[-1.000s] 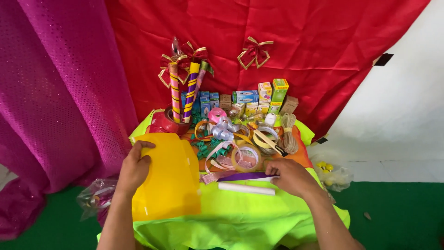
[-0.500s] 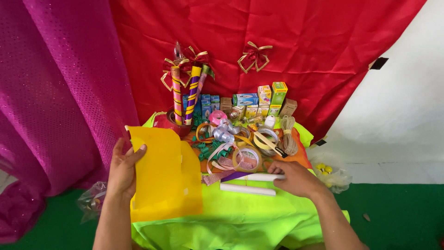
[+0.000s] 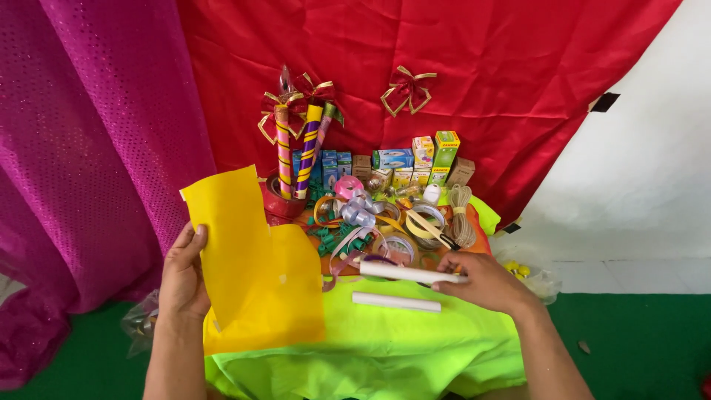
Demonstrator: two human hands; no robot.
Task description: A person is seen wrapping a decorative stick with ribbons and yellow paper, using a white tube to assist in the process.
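Observation:
My left hand holds a yellow sheet of paper by its left edge, lifted and tilted above a second yellow sheet that lies on the lime green tablecloth. My right hand grips the right end of a white rolled tube, held level just above the cloth. A second white tube lies on the cloth below it.
Behind the hands lie ribbon rolls, tape rings, a twine spool and small boxes. Striped wrapped sticks stand in a red pot. A red drape and pink curtain hang behind.
My left hand has raised the top yellow sheet off the table and tilted it up. My right hand has picked up one white tube from the cloth.

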